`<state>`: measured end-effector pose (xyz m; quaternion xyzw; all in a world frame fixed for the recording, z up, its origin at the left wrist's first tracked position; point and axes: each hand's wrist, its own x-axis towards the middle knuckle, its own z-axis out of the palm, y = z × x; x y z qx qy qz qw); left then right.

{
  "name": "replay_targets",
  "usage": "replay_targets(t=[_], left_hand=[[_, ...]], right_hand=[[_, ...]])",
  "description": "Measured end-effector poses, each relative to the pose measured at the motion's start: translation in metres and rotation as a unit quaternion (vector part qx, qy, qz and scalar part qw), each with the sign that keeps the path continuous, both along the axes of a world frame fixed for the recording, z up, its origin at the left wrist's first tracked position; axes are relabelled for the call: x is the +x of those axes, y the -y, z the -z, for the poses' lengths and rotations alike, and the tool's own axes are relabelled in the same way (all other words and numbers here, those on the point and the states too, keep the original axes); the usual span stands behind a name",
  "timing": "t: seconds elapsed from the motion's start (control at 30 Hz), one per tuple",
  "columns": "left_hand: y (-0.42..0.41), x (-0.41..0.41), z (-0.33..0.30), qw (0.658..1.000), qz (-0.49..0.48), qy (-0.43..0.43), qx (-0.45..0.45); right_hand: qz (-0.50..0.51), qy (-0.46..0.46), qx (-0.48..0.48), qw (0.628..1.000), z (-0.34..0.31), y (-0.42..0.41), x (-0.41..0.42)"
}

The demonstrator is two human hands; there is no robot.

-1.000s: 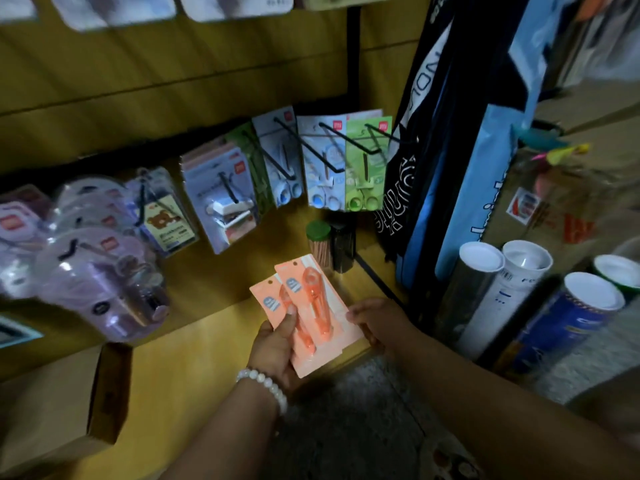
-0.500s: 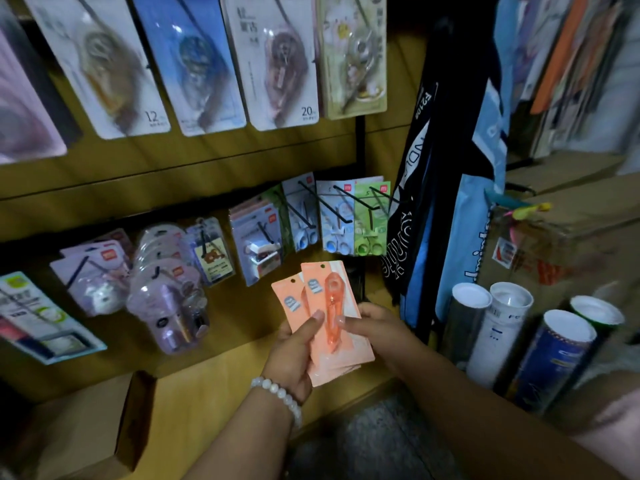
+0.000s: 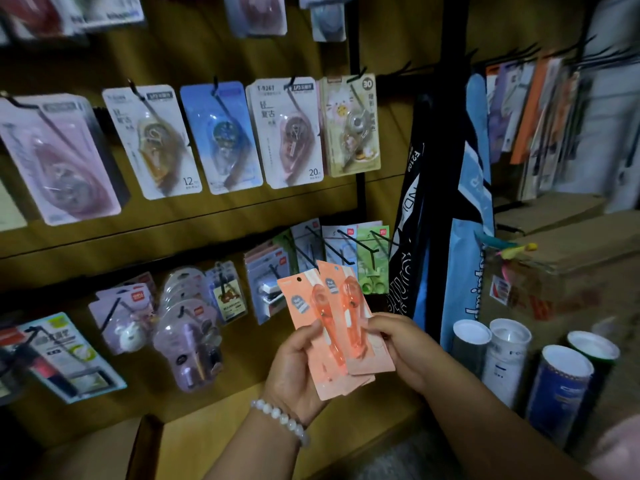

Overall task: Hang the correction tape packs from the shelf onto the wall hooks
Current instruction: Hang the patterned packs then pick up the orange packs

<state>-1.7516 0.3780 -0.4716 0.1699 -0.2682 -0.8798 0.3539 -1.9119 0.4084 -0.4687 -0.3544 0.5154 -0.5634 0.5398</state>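
Note:
Both hands hold a fanned stack of orange correction tape packs (image 3: 330,327) upright in front of the lower wall row. My left hand (image 3: 296,370) grips the stack from the left, thumb on the front pack. My right hand (image 3: 398,344) pinches its right edge. Each pack has a hang hole at the top. Black wall hooks (image 3: 337,245) stick out just above and behind the packs, carrying scissor cards. A higher row of hooks (image 3: 221,98) holds other correction tape cards.
A wooden shelf ledge (image 3: 214,441) runs below the hands, with a cardboard box (image 3: 86,452) at its left. Dark and blue bags (image 3: 446,216) hang right of the panel. Several cylindrical tubes (image 3: 502,362) stand at lower right beside cardboard boxes (image 3: 561,258).
The view has tilted upward, bringing the upper row of cards into sight. Both hands have lifted the orange packs higher, toward the lower hooks, and my right hand now grips the stack.

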Motion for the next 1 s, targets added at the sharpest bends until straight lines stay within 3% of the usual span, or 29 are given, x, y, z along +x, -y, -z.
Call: replay_targets(t=[0.23, 0.4, 0.8, 1.0], left_hand=[[0.0, -0.031, -0.037, 0.998, 0.007, 0.049, -0.031], [0.011, -0.064, -0.068, 0.998, 0.004, 0.031, -0.063], [0.049, -0.101, -0.107, 0.997, -0.036, 0.016, -0.061], [0.055, -0.099, -0.11, 0.997, -0.023, 0.014, -0.066]], right_hand=[[0.079, 0.0, -0.04, 0.996, -0.029, -0.007, -0.029], [0.155, 0.009, -0.098, 0.983, -0.066, -0.007, -0.058], [0.224, -0.119, -0.271, 0.928, -0.207, 0.025, -0.108], [0.234, -0.14, -0.25, 0.929, -0.234, 0.054, -0.114]])
